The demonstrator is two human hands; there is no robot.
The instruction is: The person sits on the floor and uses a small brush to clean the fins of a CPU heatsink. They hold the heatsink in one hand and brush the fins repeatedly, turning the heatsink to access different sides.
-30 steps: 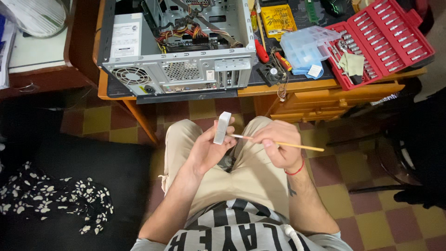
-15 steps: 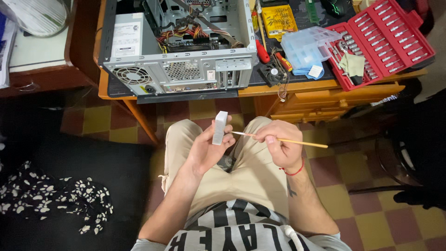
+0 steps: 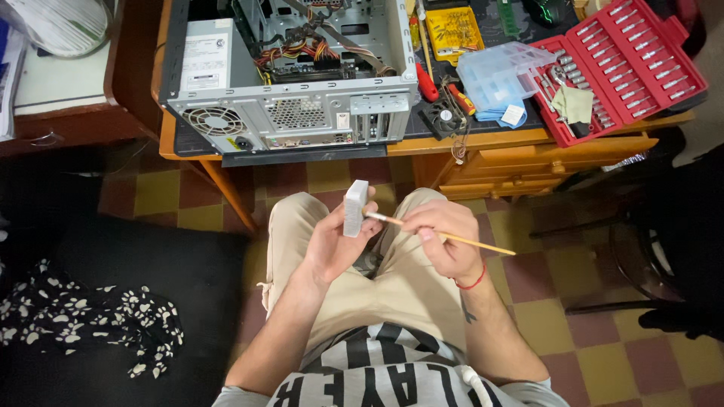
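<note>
small grey finned block (image 3: pixel 355 208) upright over the lap, gripped in the left hand (image 3: pixel 336 240); right hand (image 3: pixel 446 240) pinches a thin wooden brush (image 3: pixel 441 236), tip touching the block. open computer case (image 3: pixel 290 71) on the table (image 3: pixel 483 140) ahead, red bit set (image 3: pixel 626 64) beside.

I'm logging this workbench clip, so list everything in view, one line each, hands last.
Heatsink block: one, pale grey, held upright in the left hand above the lap.
Paintbrush: one, thin wooden handle, in the right hand, tip at the block.
Computer case: one, grey, open, on the desk.
Bit set case: one, red, open, desk's right end.
Plastic box: one, clear bluish, beside the red case.
Screwdrivers: two, red-handled, right of the computer.
Small fan: one, black, desk edge.
Desk: one, orange-brown wood, with drawers.
Left hand: gripping the block.
Right hand: red wristband, pinching the brush.
</note>
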